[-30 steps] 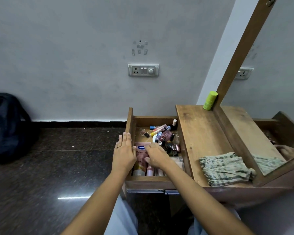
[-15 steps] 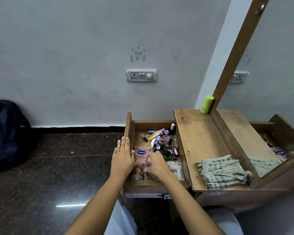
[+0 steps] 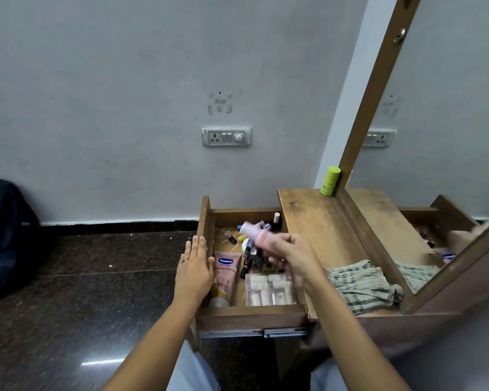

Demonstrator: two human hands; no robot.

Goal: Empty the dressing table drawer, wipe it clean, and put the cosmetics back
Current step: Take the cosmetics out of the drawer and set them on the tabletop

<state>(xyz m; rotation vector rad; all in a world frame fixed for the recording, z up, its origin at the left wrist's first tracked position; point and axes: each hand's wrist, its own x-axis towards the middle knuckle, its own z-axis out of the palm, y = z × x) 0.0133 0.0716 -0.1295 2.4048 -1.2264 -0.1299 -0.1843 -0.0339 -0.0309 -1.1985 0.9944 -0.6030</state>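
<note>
the wooden drawer (image 3: 251, 311) stands pulled out, littered with small tubes and bottles; a glossy pink lotion tube (image 3: 226, 273) lies along its left side; the left hand (image 3: 194, 268) rests flat, fingers straight, on the drawer's left wall; the right hand (image 3: 287, 253) is curled around a blurred pale pink bottle (image 3: 254, 234) above the drawer; a woven checked cloth (image 3: 362, 286) lies crumpled on the tabletop (image 3: 316, 230).

Drawer (image 3: 251, 317): wooden, pulled open, I count it still full.
Pink tube (image 3: 226, 273): lying flat, front left.
Clear case (image 3: 270, 289): front right.
Pink bottle (image 3: 253, 234): lifted, tilted, blurred.
Cloth (image 3: 362, 286): crumpled on tabletop.
</note>
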